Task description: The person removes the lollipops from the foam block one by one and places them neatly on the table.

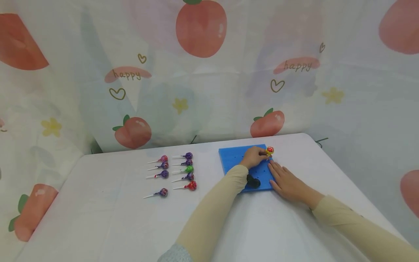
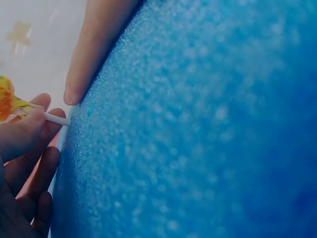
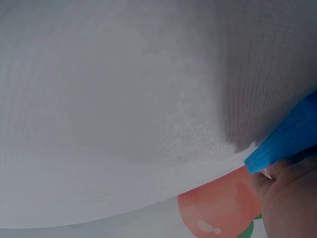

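Pinched in left hand point(image 1: 253, 157) fingers, yellow lollipop point(image 1: 269, 150) at far right corner of blue foam board point(image 1: 234, 157), right hand point(image 1: 288, 182) flat, fingers straight on board's right edge, left wrist cam: stick point(image 2: 55, 118) tip touching foam, right wrist cam: board corner point(image 3: 287, 141) by hand, tabletop point(image 3: 124, 99).

Both arms wear long, close-fitting sleeves in pale cream-beige, ending at the wrists; left sleeve point(image 1: 209, 214), right sleeve point(image 1: 363, 229). A black wrist-mounted device point(image 1: 252, 181) sits under the left wrist. At the bottom edge, a patch of grey speckled knit fabric point(image 1: 175, 254) shows beside the left upper arm; both hands bare.
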The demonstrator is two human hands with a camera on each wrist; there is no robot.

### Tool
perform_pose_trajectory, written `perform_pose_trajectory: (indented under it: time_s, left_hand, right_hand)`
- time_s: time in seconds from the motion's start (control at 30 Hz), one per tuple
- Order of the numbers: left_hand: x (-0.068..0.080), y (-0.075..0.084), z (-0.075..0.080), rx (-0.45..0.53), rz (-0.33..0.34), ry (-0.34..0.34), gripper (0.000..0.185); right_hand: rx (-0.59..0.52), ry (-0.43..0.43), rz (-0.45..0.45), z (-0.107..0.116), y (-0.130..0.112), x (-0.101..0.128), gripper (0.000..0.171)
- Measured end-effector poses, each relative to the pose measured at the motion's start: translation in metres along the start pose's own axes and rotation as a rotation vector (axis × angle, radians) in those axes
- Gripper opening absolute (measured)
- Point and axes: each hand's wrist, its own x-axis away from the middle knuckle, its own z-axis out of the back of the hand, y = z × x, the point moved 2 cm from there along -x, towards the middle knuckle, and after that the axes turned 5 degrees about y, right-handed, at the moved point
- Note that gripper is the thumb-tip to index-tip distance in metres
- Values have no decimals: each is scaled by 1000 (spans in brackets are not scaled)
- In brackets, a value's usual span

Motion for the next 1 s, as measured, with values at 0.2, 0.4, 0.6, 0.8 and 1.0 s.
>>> perform_pose_trajectory:
  time_s: [0.2,0.4,0.6,0.8,1.0]
  left_hand:
    - [1,-3,8,154,5,49,21]
    - [1,-8,20,162,-1,112,25]
    - [3,-13,37,84,-47,123,23]
    - [13,-18,58,71,-73,102,23]
    - [23,-22,80,94,-104,71,21]
  right_hand:
    - [1,10,13,-1,-1,-2,61]
    - [-8,-9,1,-3,-2,-4,63]
    - [-15,-37,-23,-3,-2,-5,65]
    - [-11,-42,-29,-3,0,-4,66]
    - [-9,-20,-22,-1,1,-3,65]
